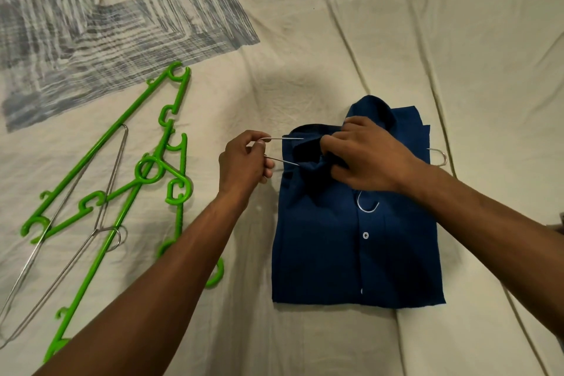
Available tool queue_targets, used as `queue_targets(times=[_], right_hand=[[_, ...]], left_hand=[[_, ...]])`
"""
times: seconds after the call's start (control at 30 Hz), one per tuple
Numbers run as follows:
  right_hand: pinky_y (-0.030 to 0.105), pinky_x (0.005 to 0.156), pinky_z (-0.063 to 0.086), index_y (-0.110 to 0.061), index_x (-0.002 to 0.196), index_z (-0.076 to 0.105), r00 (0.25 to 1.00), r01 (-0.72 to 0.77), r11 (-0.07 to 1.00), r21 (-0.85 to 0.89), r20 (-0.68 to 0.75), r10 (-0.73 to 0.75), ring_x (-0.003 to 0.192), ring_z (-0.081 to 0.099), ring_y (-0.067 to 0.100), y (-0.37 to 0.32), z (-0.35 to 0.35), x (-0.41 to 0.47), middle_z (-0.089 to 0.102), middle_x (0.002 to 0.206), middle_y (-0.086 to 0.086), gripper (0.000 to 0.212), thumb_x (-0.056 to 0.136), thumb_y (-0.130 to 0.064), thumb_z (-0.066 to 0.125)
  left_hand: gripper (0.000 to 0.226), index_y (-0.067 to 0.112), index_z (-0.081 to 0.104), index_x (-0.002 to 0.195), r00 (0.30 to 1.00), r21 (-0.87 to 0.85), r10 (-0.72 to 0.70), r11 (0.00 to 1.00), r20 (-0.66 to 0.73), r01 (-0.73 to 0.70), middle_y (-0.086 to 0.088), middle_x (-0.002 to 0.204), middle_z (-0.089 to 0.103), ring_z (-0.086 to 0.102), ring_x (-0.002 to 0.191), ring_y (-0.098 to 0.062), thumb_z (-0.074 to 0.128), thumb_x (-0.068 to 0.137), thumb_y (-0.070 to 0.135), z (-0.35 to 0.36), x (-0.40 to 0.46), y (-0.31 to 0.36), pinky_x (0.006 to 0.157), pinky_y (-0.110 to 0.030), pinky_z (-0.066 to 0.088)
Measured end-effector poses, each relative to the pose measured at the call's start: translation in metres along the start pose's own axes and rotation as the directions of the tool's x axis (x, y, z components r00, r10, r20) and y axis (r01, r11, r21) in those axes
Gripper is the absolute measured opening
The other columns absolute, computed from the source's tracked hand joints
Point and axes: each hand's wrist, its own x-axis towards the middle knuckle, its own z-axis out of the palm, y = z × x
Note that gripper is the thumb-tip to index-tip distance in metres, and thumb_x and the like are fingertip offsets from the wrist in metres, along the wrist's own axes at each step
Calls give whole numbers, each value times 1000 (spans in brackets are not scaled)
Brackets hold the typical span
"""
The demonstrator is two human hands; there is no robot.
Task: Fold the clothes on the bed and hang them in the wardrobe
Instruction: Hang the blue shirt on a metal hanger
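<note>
At the far left, on the cream bedsheet (366, 24), lie two bright green plastic hangers (122, 180) crossed over a spare thin silver wire hanger (100, 217), with a grey-and-white striped cloth (106, 18) spread flat beyond them. Further right, the left hand (244, 166) pinches the bent end of another wire hanger (279, 139), its fingers curled round the shoulder loop where it sticks out of the folded navy blue button-up shirt (351, 247). That shirt lies flat near the middle of the bed, folded into a neat rectangle. The right hand (369, 156) grips the bunched collar fabric, fingers curled into it. The hanger's hook shows at the placket and its other end pokes out on the shirt's right side. To do this step well, I judge the collar should be held open while the wire slides in gently, keeping the folds undisturbed.
</note>
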Motion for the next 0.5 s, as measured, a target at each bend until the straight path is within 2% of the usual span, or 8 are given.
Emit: queue_targets(times=[0.2, 0.3, 0.4, 0.5], right_hand=[[41, 94, 41, -19, 92, 50, 997, 14, 996, -90, 73, -8, 68, 49, 20, -8, 9, 1, 59, 66, -7, 39, 86, -56, 40], [37, 87, 35, -19, 85, 48, 996, -23, 996, -86, 88, 31, 65, 48, 20, -9, 12, 0, 56, 62, -6, 48, 91, -64, 30], [32, 78, 25, -20, 71, 44, 992, -77, 996, -35, 101, 81, 57, 44, 18, -11, 12, -3, 48, 54, -4, 60, 96, -66, 17], [34, 78, 30, -21, 62, 42, 978, -183, 981, 63, 109, 175, 51, 43, 19, -12, 13, -1, 43, 50, -3, 62, 100, -61, 11]], left_hand=[[23, 22, 70, 100, 999, -11, -11, 1000, -35, 11, -8, 64, 67, 57, 47, -11, 48, 101, 15, 3, 0, -5, 46, -23, 47], [24, 22, 70, 100, 999, 6, -12, 1000, -40, 12, -8, 65, 67, 58, 48, -11, 47, 102, 15, 4, 0, -9, 46, -24, 48], [25, 23, 69, 100, 999, 39, -7, 999, -32, 9, -8, 64, 66, 59, 49, -11, 46, 102, 15, 3, -1, -13, 47, -24, 48], [25, 23, 68, 100, 1000, 64, 5, 998, -20, -4, -7, 65, 67, 60, 51, -11, 45, 102, 15, 2, -1, -17, 49, -24, 48]])
